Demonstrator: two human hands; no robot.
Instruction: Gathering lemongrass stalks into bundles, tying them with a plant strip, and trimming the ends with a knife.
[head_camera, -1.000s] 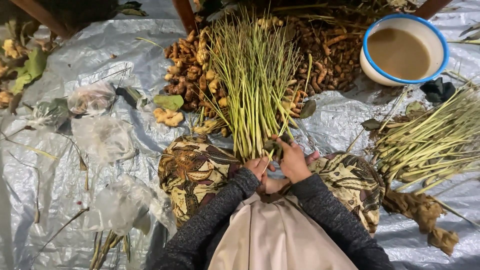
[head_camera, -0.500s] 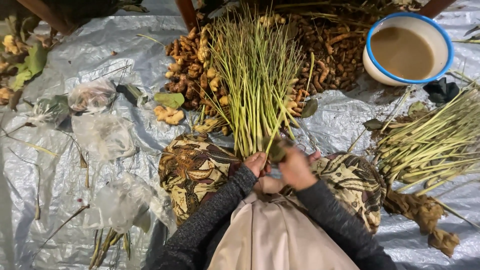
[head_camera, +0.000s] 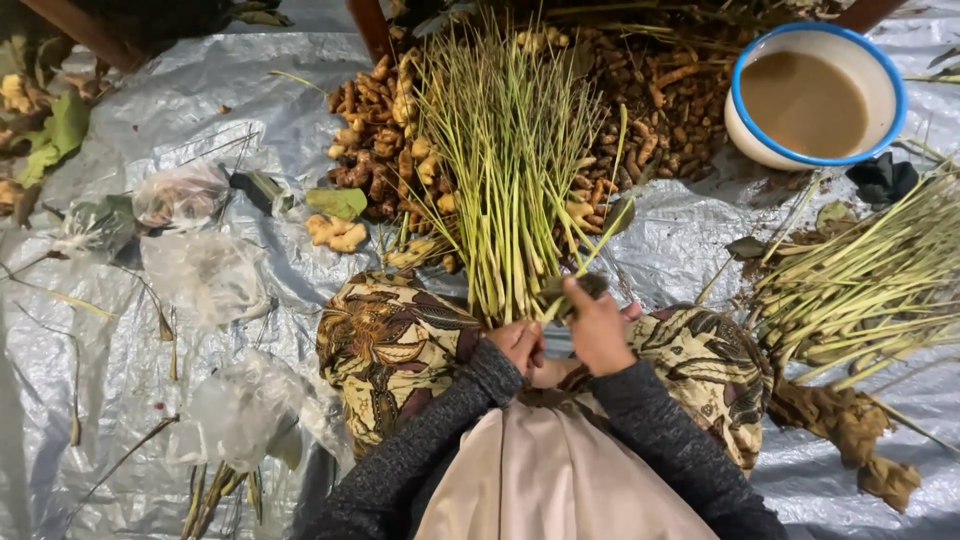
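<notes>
A bundle of long green stalks (head_camera: 510, 170) fans out away from me, its cut ends gathered between my knees. My left hand (head_camera: 518, 345) is closed around the base of the bundle. My right hand (head_camera: 597, 330) grips the base from the right, pinching a dark green leaf strip (head_camera: 572, 288) against the stalks. Both forearms wear dark knitted sleeves. My knees are covered by a brown patterned cloth (head_camera: 390, 345).
A pile of brown roots (head_camera: 660, 100) lies behind the bundle. A white bowl with a blue rim (head_camera: 815, 95) holds brownish liquid at the top right. A second heap of stalks (head_camera: 870, 290) lies at right. Crumpled clear bags (head_camera: 200, 270) rest on the silver sheet at left.
My right hand has moved up over the base of the bundle with the leaf strip. My left hand stays on the stalks.
</notes>
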